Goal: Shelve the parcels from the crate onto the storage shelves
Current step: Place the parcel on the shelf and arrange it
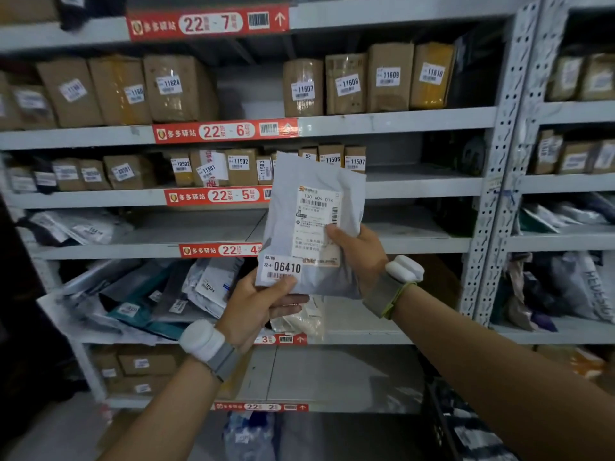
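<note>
A grey plastic mailer parcel (293, 211) with a shipping label and a sticker reading 06410 is held upright in front of the shelves. My left hand (259, 307) pinches its lower left corner, thumb on the sticker. My right hand (357, 251) grips its right edge, thumb on the shipping label. Behind the parcel runs the shelf marked 22-4 (199, 227), with a few soft parcels (76, 227) at its left end. The dark crate (466, 427) shows at the lower right with bagged parcels inside.
Cardboard boxes with numbered labels (346, 83) fill shelves 22-6 and 22-5. Soft mailers (159, 294) are heaped on shelf 22-3. A perforated steel upright (499, 161) divides this rack from another at the right. Boxes (143, 364) sit on the low shelf.
</note>
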Tool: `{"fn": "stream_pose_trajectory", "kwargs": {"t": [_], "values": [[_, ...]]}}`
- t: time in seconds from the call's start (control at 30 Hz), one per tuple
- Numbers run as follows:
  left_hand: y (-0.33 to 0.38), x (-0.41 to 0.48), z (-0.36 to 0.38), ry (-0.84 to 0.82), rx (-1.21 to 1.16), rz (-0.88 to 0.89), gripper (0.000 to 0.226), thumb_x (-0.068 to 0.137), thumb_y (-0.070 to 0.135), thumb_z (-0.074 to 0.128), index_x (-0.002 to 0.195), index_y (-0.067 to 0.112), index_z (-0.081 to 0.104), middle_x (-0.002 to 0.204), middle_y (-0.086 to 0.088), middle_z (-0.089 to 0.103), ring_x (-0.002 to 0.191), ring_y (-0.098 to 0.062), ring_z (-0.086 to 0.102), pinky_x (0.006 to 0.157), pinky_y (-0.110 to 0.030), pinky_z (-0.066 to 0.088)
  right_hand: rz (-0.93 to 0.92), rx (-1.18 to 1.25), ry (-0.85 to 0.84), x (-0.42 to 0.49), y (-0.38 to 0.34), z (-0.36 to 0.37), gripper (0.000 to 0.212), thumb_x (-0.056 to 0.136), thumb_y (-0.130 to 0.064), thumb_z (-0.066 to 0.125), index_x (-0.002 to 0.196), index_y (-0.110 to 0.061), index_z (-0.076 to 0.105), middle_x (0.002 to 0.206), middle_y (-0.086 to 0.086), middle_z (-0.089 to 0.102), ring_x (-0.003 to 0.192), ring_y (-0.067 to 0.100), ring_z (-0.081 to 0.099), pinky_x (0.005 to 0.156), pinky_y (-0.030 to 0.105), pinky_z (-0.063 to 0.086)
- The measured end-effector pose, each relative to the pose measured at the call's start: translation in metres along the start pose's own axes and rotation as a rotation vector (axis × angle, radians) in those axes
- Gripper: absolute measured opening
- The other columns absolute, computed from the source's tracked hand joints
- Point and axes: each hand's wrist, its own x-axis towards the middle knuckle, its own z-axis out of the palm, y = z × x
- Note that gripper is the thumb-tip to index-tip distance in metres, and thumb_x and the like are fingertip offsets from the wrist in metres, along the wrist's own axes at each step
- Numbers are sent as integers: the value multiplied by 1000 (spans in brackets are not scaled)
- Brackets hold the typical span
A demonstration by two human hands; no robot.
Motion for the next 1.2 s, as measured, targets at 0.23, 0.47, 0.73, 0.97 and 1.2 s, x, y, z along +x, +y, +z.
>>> {"fn": "stream_pose_trajectory", "kwargs": {"t": [0.23,0.47,0.73,0.97,1.2], "values": [[-12,-1,3,98,-62,-4,26,96,16,58,121,9,60,103,-19,74,89,-40,72,73,-41,62,-16,-142,-10,-3,2,6,22,94,-18,66,115,-14,67,116,9,72,102,24,71,91,41,57],[-27,10,-4,229,-23,-37,15,97,7,57,109,12,63,94,-10,77,78,-33,74,67,-41,63,100,-341,72,4,20,-13,26,89,-25,69,109,-20,53,113,11,69,102,29,68,89,53,56],[-121,17,20,190,122,-263,16,96,6,59,112,6,63,96,-18,74,72,-35,72,59,-38,62,297,-677,90,-12,89,-113,14,91,-27,66,87,-19,55,90,4,68,89,25,69,86,51,58],[-235,22,52,79,287,-511,20,96,5,58,116,2,61,96,-19,71,70,-33,71,55,-35,61,635,-946,51,-58,169,-237,28,94,-41,61,95,-13,65,89,10,70,85,28,66,81,43,54],[-360,24,122,9,355,-775,13,97,9,58,110,7,61,94,-18,71,60,-24,73,60,-38,61,1179,-979,27,-152,295,-426,43,91,-57,56,118,-24,62,112,3,68,100,23,68,92,42,54]]}}
